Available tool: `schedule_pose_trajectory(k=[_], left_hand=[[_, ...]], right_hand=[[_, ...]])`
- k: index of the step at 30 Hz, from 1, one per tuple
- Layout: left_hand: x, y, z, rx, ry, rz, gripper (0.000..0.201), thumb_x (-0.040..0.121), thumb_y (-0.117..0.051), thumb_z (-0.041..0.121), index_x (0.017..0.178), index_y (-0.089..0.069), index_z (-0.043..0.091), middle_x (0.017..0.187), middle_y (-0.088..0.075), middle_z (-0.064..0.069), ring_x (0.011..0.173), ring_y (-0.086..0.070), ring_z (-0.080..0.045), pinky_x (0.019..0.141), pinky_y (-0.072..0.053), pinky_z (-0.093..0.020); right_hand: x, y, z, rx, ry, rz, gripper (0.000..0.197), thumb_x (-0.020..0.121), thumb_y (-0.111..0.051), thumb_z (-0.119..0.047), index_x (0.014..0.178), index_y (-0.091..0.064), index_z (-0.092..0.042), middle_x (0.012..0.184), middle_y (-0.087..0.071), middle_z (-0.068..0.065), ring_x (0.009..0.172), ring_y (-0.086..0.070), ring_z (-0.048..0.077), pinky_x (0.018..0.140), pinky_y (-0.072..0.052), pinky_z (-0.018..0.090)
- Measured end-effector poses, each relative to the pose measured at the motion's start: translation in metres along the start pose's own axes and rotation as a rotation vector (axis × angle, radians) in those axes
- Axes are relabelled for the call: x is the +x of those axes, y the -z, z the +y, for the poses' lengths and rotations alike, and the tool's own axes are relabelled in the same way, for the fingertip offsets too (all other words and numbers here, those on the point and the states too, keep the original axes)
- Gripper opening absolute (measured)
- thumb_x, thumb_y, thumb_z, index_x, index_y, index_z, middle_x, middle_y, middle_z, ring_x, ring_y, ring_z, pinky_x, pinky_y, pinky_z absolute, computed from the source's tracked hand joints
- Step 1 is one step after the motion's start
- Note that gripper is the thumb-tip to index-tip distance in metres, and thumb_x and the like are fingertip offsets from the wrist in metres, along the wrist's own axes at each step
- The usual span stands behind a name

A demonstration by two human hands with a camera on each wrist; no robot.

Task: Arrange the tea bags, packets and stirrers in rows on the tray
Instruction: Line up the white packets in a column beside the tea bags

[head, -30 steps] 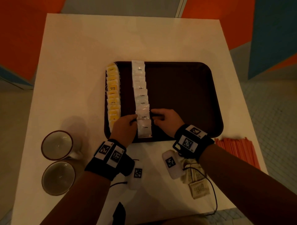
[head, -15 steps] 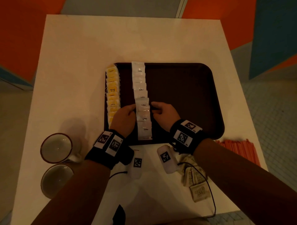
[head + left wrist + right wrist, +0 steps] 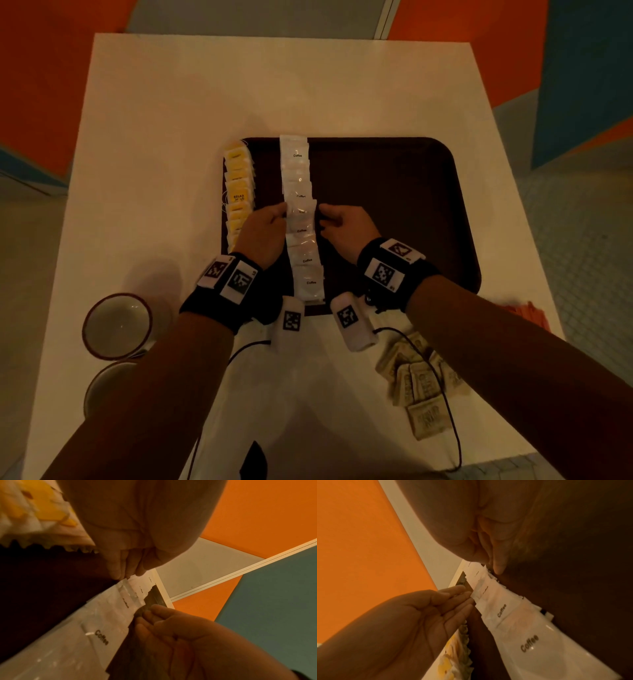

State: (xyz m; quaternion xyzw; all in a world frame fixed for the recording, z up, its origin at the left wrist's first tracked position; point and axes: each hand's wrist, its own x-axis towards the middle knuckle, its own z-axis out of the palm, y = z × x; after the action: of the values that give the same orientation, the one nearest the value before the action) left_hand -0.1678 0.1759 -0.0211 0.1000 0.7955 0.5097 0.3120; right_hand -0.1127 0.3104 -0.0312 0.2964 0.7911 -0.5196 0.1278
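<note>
A dark brown tray (image 3: 394, 205) holds a row of yellow tea bags (image 3: 238, 192) along its left edge. Beside them runs a row of overlapping white coffee packets (image 3: 301, 240). My left hand (image 3: 279, 214) touches the left side of the coffee row about halfway up, fingers straight. My right hand (image 3: 323, 214) touches the right side opposite it. In the right wrist view the left hand's fingertips (image 3: 464, 596) press the packet edges, and the coffee row (image 3: 505, 608) runs between both hands. Brown packets (image 3: 418, 387) and orange stirrers (image 3: 527, 311) lie on the table off the tray.
Two cups (image 3: 116, 325) (image 3: 102, 387) stand at the table's near left. The white table (image 3: 205, 102) stretches beyond the tray. The right half of the tray shows bare dark surface. Cables trail from my wrist cameras over the near table.
Both hands have slid away from me along the sides of the coffee row, from its near end to about its middle.
</note>
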Motion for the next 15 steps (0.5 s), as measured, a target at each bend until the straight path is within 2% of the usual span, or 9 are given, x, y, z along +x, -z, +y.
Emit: schedule_pose_trajectory(k=[3,6,8,10,11,13,14,15], left_hand=[[0.006,0.001,-0.01,0.048,0.023,0.011,0.04,0.089,-0.037,0.014,0.122,-0.058,0.007,0.125,-0.06,-0.011,0.116,-0.055,-0.025,0.104,-0.042,-0.044],[0.009,0.001,-0.013,0.062,0.071,0.032,0.039,0.093,-0.037,0.013,0.129,-0.052,0.005,0.133,-0.054,-0.013,0.122,-0.051,-0.025,0.107,-0.039,-0.043],[0.007,0.002,-0.006,0.068,0.051,0.033,0.036,0.095,-0.036,0.01,0.127,-0.054,0.006,0.129,-0.056,-0.008,0.115,-0.054,-0.019,0.103,-0.042,-0.035],[0.007,0.004,-0.002,0.064,0.022,0.048,0.036,0.095,-0.035,0.008,0.124,-0.056,0.009,0.118,-0.059,-0.004,0.098,-0.058,-0.015,0.089,-0.046,-0.027],[0.008,0.004,0.0,0.036,0.026,0.071,0.036,0.095,-0.035,0.007,0.126,-0.054,0.008,0.119,-0.058,-0.004,0.098,-0.058,-0.016,0.09,-0.047,-0.029],[0.012,0.005,0.003,-0.008,0.051,0.106,0.038,0.095,-0.035,0.007,0.129,-0.051,0.006,0.129,-0.055,-0.011,0.114,-0.054,-0.024,0.103,-0.042,-0.039],[0.013,0.006,0.006,-0.016,0.066,0.099,0.037,0.094,-0.036,0.007,0.126,-0.053,0.007,0.13,-0.055,-0.015,0.116,-0.053,-0.026,0.105,-0.04,-0.042],[0.016,0.006,0.006,-0.043,0.063,0.08,0.034,0.093,-0.036,0.006,0.119,-0.058,0.009,0.125,-0.058,-0.018,0.111,-0.055,-0.027,0.103,-0.042,-0.044]], right_hand=[[0.003,-0.001,-0.002,-0.008,0.041,-0.034,0.045,0.088,-0.045,0.001,0.129,-0.052,-0.017,0.126,-0.059,0.007,0.111,-0.058,0.022,0.094,-0.047,0.03],[0.005,-0.001,-0.003,0.008,0.052,-0.072,0.043,0.089,-0.046,0.0,0.128,-0.053,-0.016,0.126,-0.059,0.007,0.114,-0.057,0.02,0.096,-0.046,0.029],[0.007,-0.001,-0.004,0.001,0.056,-0.077,0.044,0.088,-0.047,0.001,0.128,-0.053,-0.014,0.13,-0.057,0.007,0.119,-0.054,0.019,0.102,-0.043,0.032],[0.008,0.001,-0.006,-0.021,0.058,-0.064,0.046,0.087,-0.046,0.003,0.13,-0.051,-0.013,0.132,-0.055,0.007,0.121,-0.052,0.019,0.103,-0.041,0.031],[0.009,0.001,-0.007,-0.028,0.057,-0.057,0.047,0.087,-0.045,0.004,0.131,-0.05,-0.013,0.133,-0.055,0.008,0.122,-0.052,0.02,0.103,-0.041,0.029],[0.01,0.003,-0.01,-0.037,0.07,-0.052,0.047,0.087,-0.045,0.005,0.131,-0.049,-0.012,0.133,-0.054,0.009,0.123,-0.051,0.02,0.101,-0.039,0.025],[0.011,0.003,-0.011,-0.041,0.077,-0.053,0.047,0.087,-0.045,0.005,0.131,-0.049,-0.011,0.133,-0.055,0.009,0.122,-0.051,0.02,0.099,-0.038,0.022],[0.011,0.003,-0.013,-0.042,0.078,-0.058,0.046,0.087,-0.046,0.004,0.131,-0.049,-0.01,0.133,-0.055,0.009,0.122,-0.051,0.019,0.098,-0.037,0.02]])
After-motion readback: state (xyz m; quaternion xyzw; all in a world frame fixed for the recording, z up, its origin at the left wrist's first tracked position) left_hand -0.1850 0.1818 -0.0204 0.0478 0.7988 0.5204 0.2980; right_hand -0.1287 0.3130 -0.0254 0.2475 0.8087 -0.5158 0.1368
